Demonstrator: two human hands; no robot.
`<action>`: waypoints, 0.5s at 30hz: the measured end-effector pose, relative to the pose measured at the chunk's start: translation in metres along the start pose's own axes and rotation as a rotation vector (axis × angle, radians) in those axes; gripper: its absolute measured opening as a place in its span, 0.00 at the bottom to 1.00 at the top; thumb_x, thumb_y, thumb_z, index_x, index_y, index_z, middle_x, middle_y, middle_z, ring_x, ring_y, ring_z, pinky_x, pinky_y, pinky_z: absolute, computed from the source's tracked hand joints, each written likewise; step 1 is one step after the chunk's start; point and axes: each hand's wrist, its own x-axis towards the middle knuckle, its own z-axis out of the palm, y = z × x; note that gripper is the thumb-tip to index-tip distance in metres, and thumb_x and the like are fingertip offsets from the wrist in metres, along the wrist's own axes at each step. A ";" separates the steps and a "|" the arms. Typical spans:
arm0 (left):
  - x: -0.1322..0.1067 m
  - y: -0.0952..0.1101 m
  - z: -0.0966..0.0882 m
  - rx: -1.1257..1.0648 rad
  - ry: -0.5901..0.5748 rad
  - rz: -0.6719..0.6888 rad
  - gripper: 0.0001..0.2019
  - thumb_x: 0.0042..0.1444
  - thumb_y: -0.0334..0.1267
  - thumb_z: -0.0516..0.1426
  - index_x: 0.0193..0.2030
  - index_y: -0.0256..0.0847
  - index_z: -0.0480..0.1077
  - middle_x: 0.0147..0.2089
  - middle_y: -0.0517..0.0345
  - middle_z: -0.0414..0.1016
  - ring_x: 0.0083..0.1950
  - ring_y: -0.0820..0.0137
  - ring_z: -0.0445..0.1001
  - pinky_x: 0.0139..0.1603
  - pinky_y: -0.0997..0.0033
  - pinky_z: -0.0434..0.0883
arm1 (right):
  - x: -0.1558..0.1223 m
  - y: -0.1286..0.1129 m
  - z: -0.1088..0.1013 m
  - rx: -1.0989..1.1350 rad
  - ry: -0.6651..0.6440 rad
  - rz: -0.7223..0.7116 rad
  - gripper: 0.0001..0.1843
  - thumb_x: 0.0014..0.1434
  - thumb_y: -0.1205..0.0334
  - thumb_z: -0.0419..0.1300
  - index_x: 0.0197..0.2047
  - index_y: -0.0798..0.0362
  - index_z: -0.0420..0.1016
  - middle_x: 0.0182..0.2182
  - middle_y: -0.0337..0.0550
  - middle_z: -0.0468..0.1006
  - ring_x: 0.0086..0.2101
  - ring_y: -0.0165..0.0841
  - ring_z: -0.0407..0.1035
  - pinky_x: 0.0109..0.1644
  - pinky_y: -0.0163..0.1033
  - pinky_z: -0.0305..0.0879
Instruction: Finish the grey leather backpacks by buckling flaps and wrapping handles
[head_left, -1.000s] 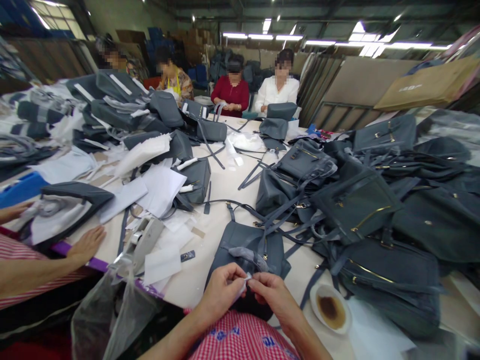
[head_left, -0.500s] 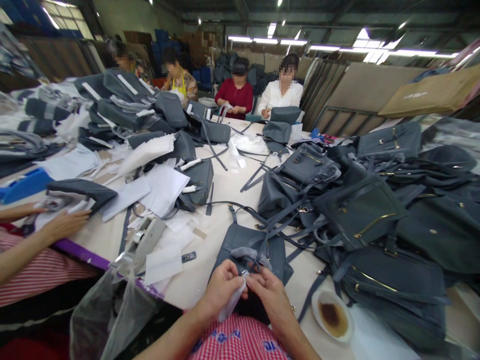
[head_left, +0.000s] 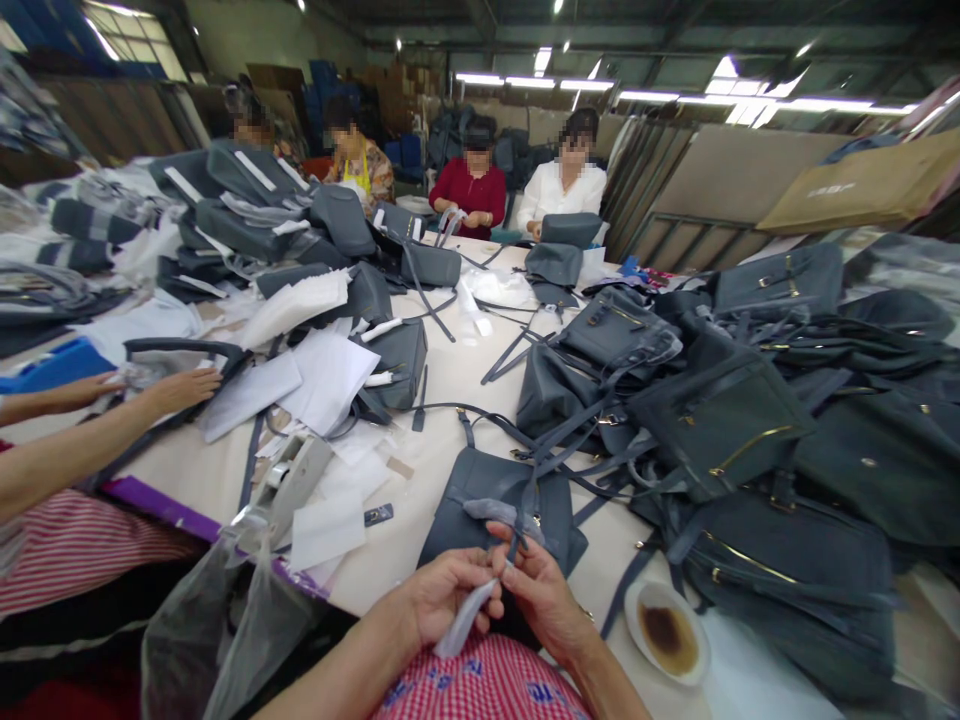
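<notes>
The left grip point(head_left: 446, 597) pinches a pale translucent wrap point(head_left: 465, 622) close to the right grip point(head_left: 541, 592), which grasps a dark strap point(head_left: 516, 543), both above a red-checked apron point(head_left: 480, 690). Just beyond, a dark bag point(head_left: 469, 495) lies on the pale surface point(head_left: 386, 560), with a white dish point(head_left: 702, 650) of brown contents point(head_left: 664, 628) to its right and more bags point(head_left: 795, 590) heaped farther right.

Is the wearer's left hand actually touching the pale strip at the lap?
Touching: the head view shows the left hand with its fingers closed on the pale strip, whose loose end hangs out below them.
</notes>
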 end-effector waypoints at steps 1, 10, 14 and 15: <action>0.000 0.000 0.000 -0.001 -0.015 0.001 0.13 0.40 0.30 0.63 0.34 0.36 0.67 0.22 0.62 0.71 0.20 0.75 0.71 0.20 0.78 0.65 | 0.001 0.001 -0.001 -0.011 0.006 -0.002 0.26 0.43 0.59 0.74 0.47 0.50 0.77 0.25 0.34 0.74 0.26 0.29 0.67 0.36 0.36 0.63; -0.013 0.007 0.006 0.514 0.166 0.351 0.12 0.48 0.42 0.61 0.29 0.41 0.61 0.24 0.60 0.71 0.27 0.68 0.72 0.30 0.71 0.65 | -0.004 -0.002 -0.001 -0.002 0.076 0.024 0.25 0.44 0.55 0.73 0.47 0.49 0.78 0.30 0.41 0.81 0.26 0.32 0.70 0.32 0.38 0.66; -0.022 0.029 0.012 1.095 0.575 0.750 0.06 0.56 0.37 0.54 0.38 0.40 0.69 0.37 0.52 0.74 0.41 0.62 0.72 0.44 0.62 0.67 | -0.014 -0.011 -0.005 -0.098 0.031 0.094 0.30 0.42 0.52 0.74 0.50 0.47 0.78 0.40 0.46 0.84 0.40 0.40 0.76 0.47 0.44 0.67; -0.022 0.035 0.013 1.188 0.587 0.824 0.10 0.55 0.36 0.55 0.44 0.41 0.69 0.46 0.49 0.74 0.49 0.59 0.70 0.51 0.59 0.65 | -0.018 -0.014 -0.008 -0.136 0.011 0.123 0.30 0.42 0.50 0.73 0.50 0.47 0.78 0.42 0.47 0.83 0.43 0.42 0.76 0.50 0.45 0.67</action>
